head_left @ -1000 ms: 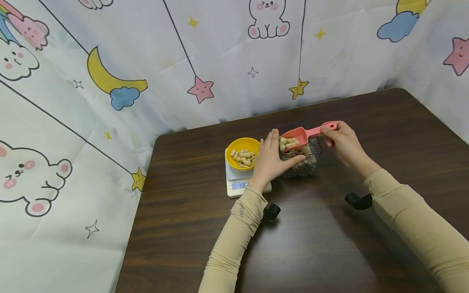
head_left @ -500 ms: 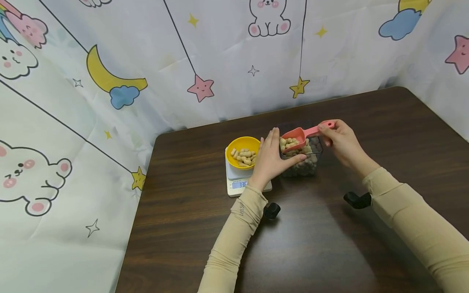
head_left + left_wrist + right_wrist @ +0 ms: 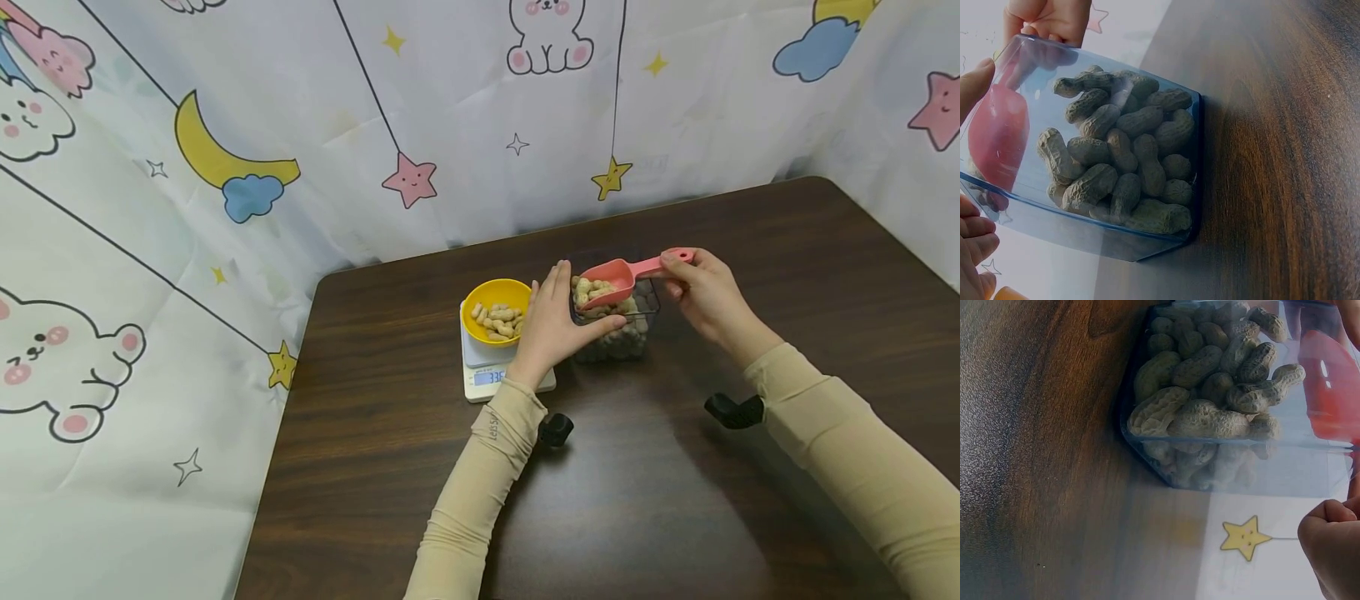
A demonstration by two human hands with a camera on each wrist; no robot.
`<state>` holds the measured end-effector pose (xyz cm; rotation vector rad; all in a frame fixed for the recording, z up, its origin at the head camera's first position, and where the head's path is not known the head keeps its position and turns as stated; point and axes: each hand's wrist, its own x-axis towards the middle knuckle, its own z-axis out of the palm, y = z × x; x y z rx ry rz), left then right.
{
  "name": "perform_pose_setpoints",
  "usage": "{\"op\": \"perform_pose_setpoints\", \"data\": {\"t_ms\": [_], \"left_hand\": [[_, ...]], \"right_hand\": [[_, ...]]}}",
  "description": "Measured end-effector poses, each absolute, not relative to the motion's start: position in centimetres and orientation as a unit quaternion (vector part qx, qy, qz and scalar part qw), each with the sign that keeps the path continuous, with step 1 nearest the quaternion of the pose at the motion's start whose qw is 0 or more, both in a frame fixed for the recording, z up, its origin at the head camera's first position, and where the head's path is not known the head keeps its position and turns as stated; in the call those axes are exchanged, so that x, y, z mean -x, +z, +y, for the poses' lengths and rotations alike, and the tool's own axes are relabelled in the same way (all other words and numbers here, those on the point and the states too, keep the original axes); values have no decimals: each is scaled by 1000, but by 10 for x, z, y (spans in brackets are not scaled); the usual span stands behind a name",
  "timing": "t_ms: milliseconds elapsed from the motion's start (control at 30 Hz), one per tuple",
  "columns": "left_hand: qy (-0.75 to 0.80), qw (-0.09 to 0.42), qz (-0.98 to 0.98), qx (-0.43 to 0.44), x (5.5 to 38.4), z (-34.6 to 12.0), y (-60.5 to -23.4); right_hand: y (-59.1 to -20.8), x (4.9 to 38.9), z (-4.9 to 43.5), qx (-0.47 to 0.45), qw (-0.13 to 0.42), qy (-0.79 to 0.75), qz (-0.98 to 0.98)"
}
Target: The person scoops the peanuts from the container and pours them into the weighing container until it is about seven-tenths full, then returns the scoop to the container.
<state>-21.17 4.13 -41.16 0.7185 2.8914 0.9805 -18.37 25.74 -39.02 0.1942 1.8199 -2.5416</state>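
Note:
A pink scoop (image 3: 619, 271) carrying several peanuts tilts over the mouth of a clear plastic container (image 3: 611, 343). My right hand (image 3: 711, 298) pinches its handle at the right. More unshelled peanuts (image 3: 1116, 150) fill the lower part of the container, as the left wrist view shows. My left hand (image 3: 551, 329) rests against the container's near left corner, fingers straight along the left side and thumb extended across the front. Through the wall in the right wrist view, the scoop's red-looking bowl (image 3: 1332, 384) sits above the peanuts.
Left of the container, a yellow bowl (image 3: 480, 298) of peanuts stands on a white kitchen scale (image 3: 477, 357) with a lit display, partly behind my left hand. The dark wooden table (image 3: 360, 467) meets a cartoon-printed curtain (image 3: 465, 117) at the back.
The scoop and my right hand shift slightly left, then back a little to the right, over the container. My left hand stays in place.

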Motion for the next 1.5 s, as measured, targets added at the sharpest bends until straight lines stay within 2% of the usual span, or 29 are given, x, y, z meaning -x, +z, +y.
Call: {"op": "perform_pose_setpoints", "data": {"t_ms": [800, 1500], "left_hand": [[318, -23, 922, -219, 215, 29, -409], [371, -64, 912, -166, 230, -18, -387]], "right_hand": [[-379, 191, 254, -37, -10, -874, 484], [-355, 207, 229, 12, -19, -895, 446]]}}
